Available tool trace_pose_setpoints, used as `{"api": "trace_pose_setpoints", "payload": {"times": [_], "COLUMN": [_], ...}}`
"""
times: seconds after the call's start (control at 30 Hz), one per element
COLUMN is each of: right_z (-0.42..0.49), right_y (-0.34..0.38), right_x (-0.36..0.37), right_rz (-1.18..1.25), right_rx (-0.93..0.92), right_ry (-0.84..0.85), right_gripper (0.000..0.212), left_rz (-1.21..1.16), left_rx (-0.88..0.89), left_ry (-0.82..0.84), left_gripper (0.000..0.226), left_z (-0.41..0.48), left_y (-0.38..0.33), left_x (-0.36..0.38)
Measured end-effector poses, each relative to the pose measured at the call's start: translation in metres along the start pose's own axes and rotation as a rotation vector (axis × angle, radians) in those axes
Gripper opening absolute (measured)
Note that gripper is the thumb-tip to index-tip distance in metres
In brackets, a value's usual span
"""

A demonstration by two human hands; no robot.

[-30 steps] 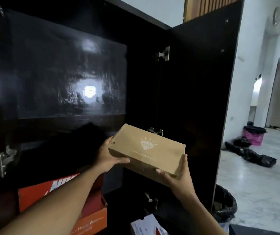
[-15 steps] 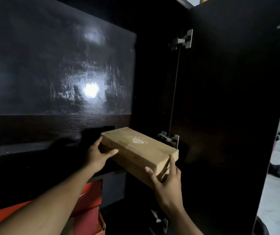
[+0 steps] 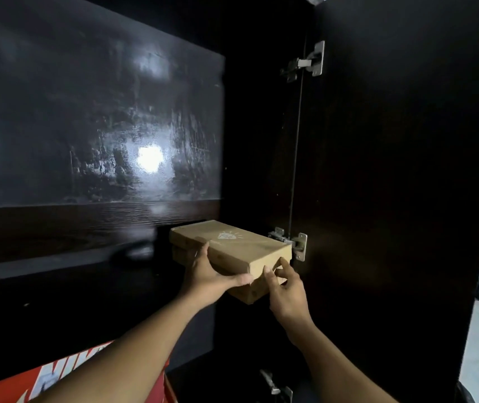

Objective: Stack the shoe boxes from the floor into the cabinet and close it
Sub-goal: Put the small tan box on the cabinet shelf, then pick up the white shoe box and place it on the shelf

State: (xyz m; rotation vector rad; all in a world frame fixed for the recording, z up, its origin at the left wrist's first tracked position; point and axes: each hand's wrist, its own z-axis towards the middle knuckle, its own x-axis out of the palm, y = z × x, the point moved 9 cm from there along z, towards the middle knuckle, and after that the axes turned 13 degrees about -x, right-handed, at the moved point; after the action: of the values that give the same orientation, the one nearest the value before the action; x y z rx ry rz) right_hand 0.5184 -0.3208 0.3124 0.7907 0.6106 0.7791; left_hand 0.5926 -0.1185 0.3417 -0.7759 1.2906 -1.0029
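Brown shoe box (image 3: pixel 232 248) partly on dark cabinet shelf (image 3: pixel 58 269), near end seemingly overhanging, just beside door hinge (image 3: pixel 297 242). Left hand (image 3: pixel 209 277) grips near-left corner; right hand (image 3: pixel 286 289) pinches near-right corner. Best approach: slide box level and straight back, clear of hinge, until fully supported.

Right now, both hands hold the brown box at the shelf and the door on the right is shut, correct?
No: the head view shows the door open, hinges exposed. The left hand and right hand do hold the brown box at the shelf.
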Motion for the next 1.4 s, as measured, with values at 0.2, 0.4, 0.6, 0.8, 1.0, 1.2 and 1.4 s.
{"api": "trace_pose_setpoints", "payload": {"times": [0.2,0.4,0.6,0.8,1.0,1.2,1.4], "right_z": [0.012,0.028,0.027,-0.009,-0.080,-0.178,-0.287], "right_y": [-0.003,-0.004,-0.008,0.015,0.002,-0.044,-0.116], "right_x": [0.021,0.037,0.034,-0.009,-0.076,-0.133,-0.144], "right_rz": [-0.020,-0.122,-0.117,-0.097,-0.139,-0.270,-0.368], "right_rx": [-0.032,-0.049,0.029,0.055,0.180,0.296,0.497], "right_ry": [0.090,0.164,0.224,0.207,0.164,0.122,0.182], "right_gripper": [0.050,0.053,0.054,0.056,0.060,0.056,0.053], "left_rz": [0.056,0.100,0.210,0.225,0.271,0.287,0.463], "left_rx": [-0.009,0.007,0.020,0.042,0.096,0.049,-0.060], "left_ry": [-0.064,-0.084,-0.069,-0.061,-0.041,0.121,0.323], "left_gripper": [0.107,0.089,0.086,0.089,0.075,0.071,0.077], "left_z": [0.023,0.040,0.035,-0.010,-0.080,-0.136,-0.168], "left_y": [0.010,0.013,0.010,-0.006,-0.008,0.039,0.134], "left_x": [-0.005,-0.003,-0.002,0.001,0.026,0.097,0.167]}}
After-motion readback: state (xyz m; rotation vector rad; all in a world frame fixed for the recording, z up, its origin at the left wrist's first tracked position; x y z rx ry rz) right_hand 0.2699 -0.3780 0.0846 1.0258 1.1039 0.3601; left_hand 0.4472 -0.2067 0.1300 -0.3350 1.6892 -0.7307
